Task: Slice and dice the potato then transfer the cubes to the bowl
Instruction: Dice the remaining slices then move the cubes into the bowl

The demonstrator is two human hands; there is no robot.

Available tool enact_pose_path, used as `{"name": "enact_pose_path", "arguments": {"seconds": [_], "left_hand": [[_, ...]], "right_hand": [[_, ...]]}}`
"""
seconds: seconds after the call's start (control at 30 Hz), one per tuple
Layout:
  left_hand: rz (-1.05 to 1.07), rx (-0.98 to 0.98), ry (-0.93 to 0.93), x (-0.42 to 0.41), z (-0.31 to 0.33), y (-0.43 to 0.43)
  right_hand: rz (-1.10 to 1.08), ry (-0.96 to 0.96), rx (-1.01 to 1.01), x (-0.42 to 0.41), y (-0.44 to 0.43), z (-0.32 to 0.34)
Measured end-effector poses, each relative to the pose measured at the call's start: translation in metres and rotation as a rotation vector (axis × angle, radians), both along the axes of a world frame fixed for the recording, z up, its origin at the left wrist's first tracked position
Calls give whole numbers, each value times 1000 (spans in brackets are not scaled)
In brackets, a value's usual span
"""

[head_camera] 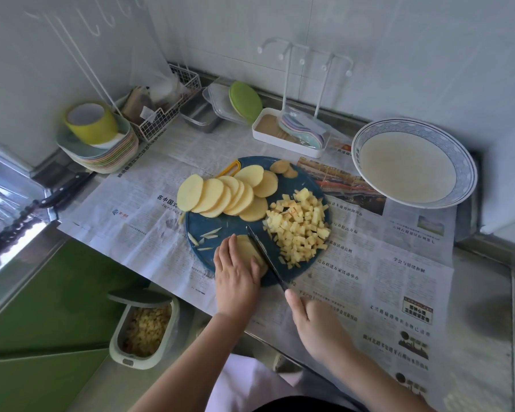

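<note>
At the board's (204, 226) near edge the left hand (236, 276) curls over stacked potato slices (248, 248), the right hand (314, 321) gripping the knife (263, 253) against their right side.

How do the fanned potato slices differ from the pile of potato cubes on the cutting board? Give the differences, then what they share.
Shape: the potato slices are flat round discs; the potato cubes are small blocks. Size: each slice is far larger than any cube. Arrangement: slices overlap in a fanned row; cubes lie in a loose heap. Both are pale yellow and rest on the blue cutting board.
</note>
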State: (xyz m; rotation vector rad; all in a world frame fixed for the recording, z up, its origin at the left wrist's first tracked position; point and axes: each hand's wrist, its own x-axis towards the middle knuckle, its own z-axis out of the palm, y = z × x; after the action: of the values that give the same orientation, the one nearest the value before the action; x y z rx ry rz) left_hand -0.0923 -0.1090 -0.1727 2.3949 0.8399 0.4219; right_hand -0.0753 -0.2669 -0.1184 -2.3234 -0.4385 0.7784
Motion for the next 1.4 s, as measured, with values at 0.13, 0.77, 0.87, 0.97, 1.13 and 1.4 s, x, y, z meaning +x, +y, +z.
{"name": "enact_pose_path", "arguments": {"seconds": [0.13, 0.77, 0.87, 0.97, 1.13, 1.4], "left_hand": [[-33, -10, -10, 1, 0, 3], [-44, 57, -2, 2, -8, 4], [-53, 65, 19, 2, -8, 6], [-72, 99, 6, 3, -9, 6], [-43, 67, 9, 4, -8, 6], [1, -93, -102, 1, -4, 6]], "right_hand": [[-2, 29, 97, -5, -10, 2], [68, 39, -72, -12, -1, 12], [60, 69, -93, -7, 2, 15], [82, 65, -133, -3, 11, 13], [100, -13, -186, 5, 26, 7], [-75, 316, 170, 20, 7, 0]]}}
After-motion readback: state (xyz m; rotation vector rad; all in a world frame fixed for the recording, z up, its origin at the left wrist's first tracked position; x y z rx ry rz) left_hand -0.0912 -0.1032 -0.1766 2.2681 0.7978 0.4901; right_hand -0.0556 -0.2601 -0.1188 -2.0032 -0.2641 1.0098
